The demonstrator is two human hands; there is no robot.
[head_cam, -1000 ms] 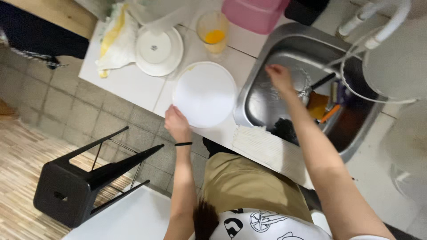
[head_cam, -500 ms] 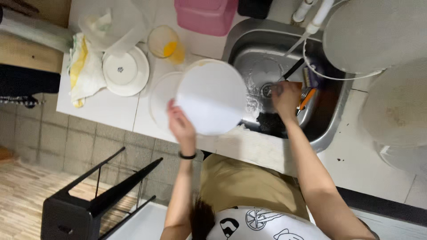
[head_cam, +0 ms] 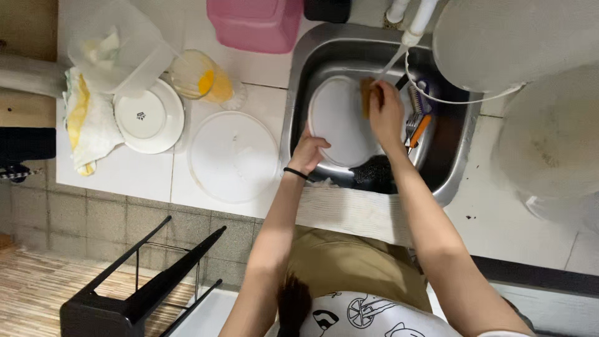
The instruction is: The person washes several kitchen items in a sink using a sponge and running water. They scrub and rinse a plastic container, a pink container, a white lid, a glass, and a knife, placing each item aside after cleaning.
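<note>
The white plate point(head_cam: 340, 122) stands tilted inside the steel sink point(head_cam: 449, 156), under a thin stream of water from the tap point(head_cam: 415, 25). In the head view the left hand point(head_cam: 309, 153) grips the plate's lower rim, fingers curled narrowly around the edge, a black band on the wrist just behind them. The right hand point(head_cam: 387, 115) is closed on a yellow-brown sponge point(head_cam: 367, 97), whose end shows just past the fingertips and presses against the plate's upper face. Just beside the right fingers, toward the far sink wall, lie utensils with an orange handle point(head_cam: 419, 128). Well apart from the left fingers, on the white counter point(head_cam: 249, 75), lies a second round white plate point(head_cam: 234, 156); beyond it sit a smaller plate point(head_cam: 150, 115), a glass with orange liquid point(head_cam: 199, 78) and a pink tub point(head_cam: 259, 24).
</note>
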